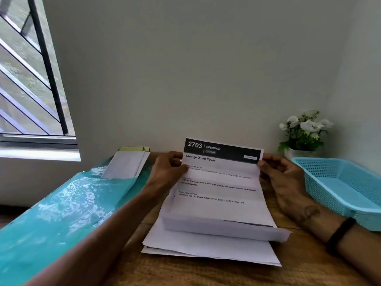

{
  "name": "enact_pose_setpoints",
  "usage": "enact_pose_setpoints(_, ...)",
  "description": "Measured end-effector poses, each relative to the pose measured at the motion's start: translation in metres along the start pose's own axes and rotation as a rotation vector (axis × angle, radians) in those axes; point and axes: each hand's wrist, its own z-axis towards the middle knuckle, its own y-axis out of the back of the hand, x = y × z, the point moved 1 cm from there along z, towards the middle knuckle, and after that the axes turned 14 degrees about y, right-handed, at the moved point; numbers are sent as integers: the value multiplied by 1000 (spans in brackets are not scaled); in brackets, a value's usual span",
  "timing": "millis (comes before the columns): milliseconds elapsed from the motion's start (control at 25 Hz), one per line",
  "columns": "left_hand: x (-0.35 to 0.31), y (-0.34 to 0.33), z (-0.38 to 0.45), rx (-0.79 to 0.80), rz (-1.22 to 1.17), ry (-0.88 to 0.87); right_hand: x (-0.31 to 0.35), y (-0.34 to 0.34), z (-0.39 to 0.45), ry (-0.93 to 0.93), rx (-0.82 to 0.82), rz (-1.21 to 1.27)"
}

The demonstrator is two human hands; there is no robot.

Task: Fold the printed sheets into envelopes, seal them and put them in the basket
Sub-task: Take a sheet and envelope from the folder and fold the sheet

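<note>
A printed sheet [220,182] is pinched at both top edges by the left hand [168,170] and right hand [278,172], above the stack [208,244].

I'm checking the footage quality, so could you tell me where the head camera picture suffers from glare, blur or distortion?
In the head view, daylight from the window puts bright glare on the teal plastic wrap; the wide lens bends the window bars and slants the basket; the sheet shows readable headings but soft small print; the flowers look slightly washed out.
</note>
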Motion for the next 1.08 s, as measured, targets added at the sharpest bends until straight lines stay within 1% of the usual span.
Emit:
enact_pose_setpoints(120,-7,0,-9,113,-206,74,8,0,1,-58,-19,119)
enact_pose_setpoints(200,-10,-1,-13,123,-260,110,10,-2,1,-102,-7,171)
enact_pose_setpoints(320,-11,-2,-12,124,-307,154,5,-1,3,-149,12,153)
enact_pose_setpoints(480,-9,0,-6,52,-281,147,7,0,4,-207,134,156)
enact_pose_setpoints(520,-9,0,-6,38,-281,143,8,0,4,-219,186,149)
enact_pose_setpoints(640,-8,1,-6,15,-321,112,12,-2,-2,-259,438,136)
enact_pose_setpoints(680,-9,2,-6,3,-343,109,11,-1,-2,-256,483,118)
enact_pose_setpoints(760,-8,5,-6,-20,-374,119,9,1,-2,-278,514,140)
enact_pose_setpoints(880,-10,6,-6,-45,-428,115,10,3,-4,-346,610,270)
enact_pose_setpoints(960,-12,6,-7,-53,-452,94,10,4,-4,-341,637,270)
enact_pose_setpoints(1040,-15,5,-6,-1,-519,112,9,5,-2,-289,617,234)
enact_pose_setpoints(1080,-16,5,-6,45,-567,153,9,6,-1,-259,584,210)
